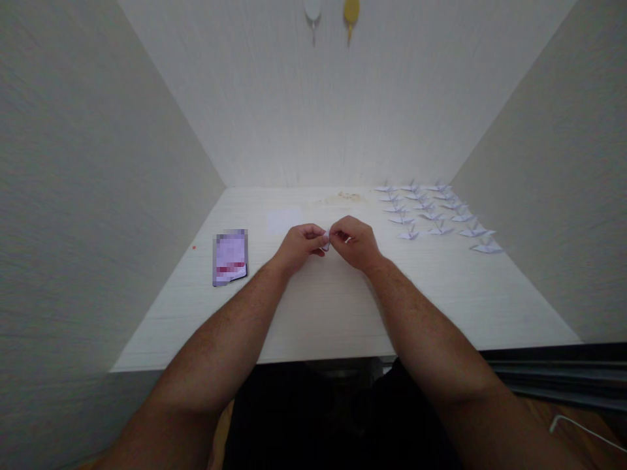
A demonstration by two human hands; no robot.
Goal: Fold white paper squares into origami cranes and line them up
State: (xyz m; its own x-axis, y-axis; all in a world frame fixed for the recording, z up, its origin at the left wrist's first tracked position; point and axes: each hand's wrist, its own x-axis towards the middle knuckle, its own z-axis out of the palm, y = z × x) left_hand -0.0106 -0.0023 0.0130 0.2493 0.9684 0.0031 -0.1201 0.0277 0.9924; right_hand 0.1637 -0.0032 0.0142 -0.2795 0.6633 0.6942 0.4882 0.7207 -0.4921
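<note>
Over the middle of the white table, my left hand (304, 247) and my right hand (353, 240) meet at a small folded piece of white paper (326, 240). My left thumb and fingers pinch it from one side. The right fingertips are closed at its other edge, and the fingers hide most of its shape. Behind my left hand a flat sheet of white paper (283, 219) lies on the table. Several white origami cranes (439, 227) stand in rows at the back right.
A tablet or phone with a blurred screen (230, 258) lies at the left. Light brown crumb-like bits (349, 196) are scattered near the back wall. A tiny red speck (194, 247) is near the left edge. Walls enclose the table (323, 320) on three sides; two hooks (351, 12) hang above.
</note>
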